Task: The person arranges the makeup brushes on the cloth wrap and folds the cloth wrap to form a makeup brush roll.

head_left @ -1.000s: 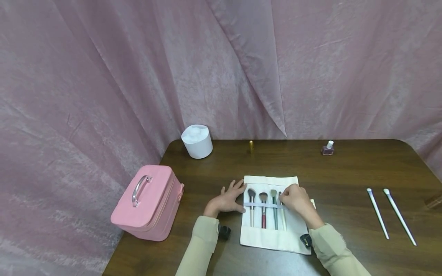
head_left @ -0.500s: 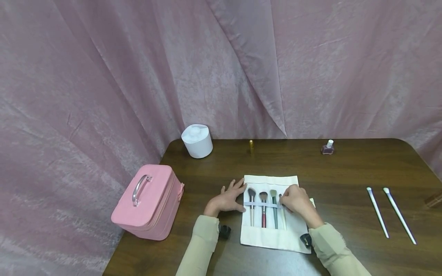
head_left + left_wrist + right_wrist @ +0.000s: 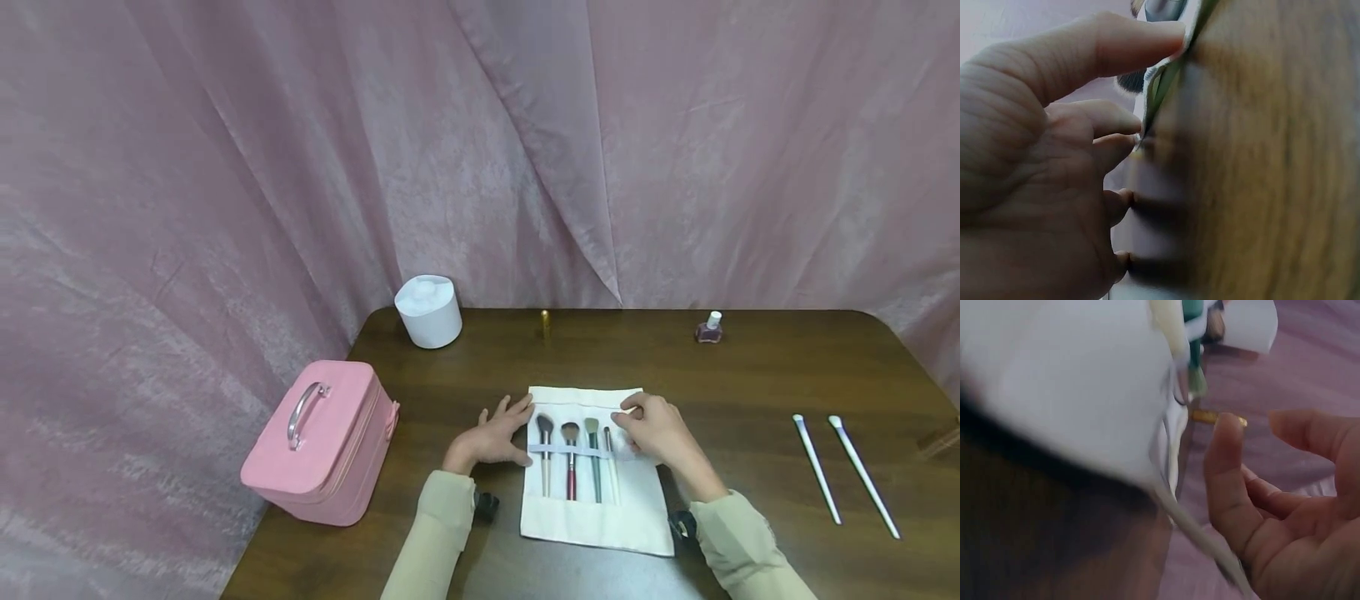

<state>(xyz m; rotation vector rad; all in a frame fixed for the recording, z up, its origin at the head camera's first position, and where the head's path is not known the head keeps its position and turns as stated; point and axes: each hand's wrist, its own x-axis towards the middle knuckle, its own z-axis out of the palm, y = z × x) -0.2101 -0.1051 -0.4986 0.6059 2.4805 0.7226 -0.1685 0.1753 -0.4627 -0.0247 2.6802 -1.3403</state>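
Note:
A white fabric brush roll (image 3: 592, 532) lies unfolded on the table. Several makeup brushes stand side by side under its pale strap: a silver-handled one (image 3: 546, 458), a red-handled one (image 3: 572, 467), a green one (image 3: 596, 467) and a slim white-handled one (image 3: 612, 471). My left hand (image 3: 491, 437) rests at the roll's left edge, fingers spread; thumb and finger touch that edge in the left wrist view. Over the roll's right side hovers my right hand (image 3: 662, 432). Its thumb and index finger stand apart with nothing between them in the right wrist view.
Two white brushes (image 3: 817, 468) lie to the right on the wooden table (image 3: 750, 367). A pink case (image 3: 318, 442) stands left. Along the back are a white round container (image 3: 429, 312), a small gold tube (image 3: 545, 323) and a nail polish bottle (image 3: 708, 328). A brown object (image 3: 939, 440) sits far right.
My right hand has let go of the slim white-handled brush and shifted slightly right, its fingers loosening. That brush now shows under the strap. My left hand has stayed in place.

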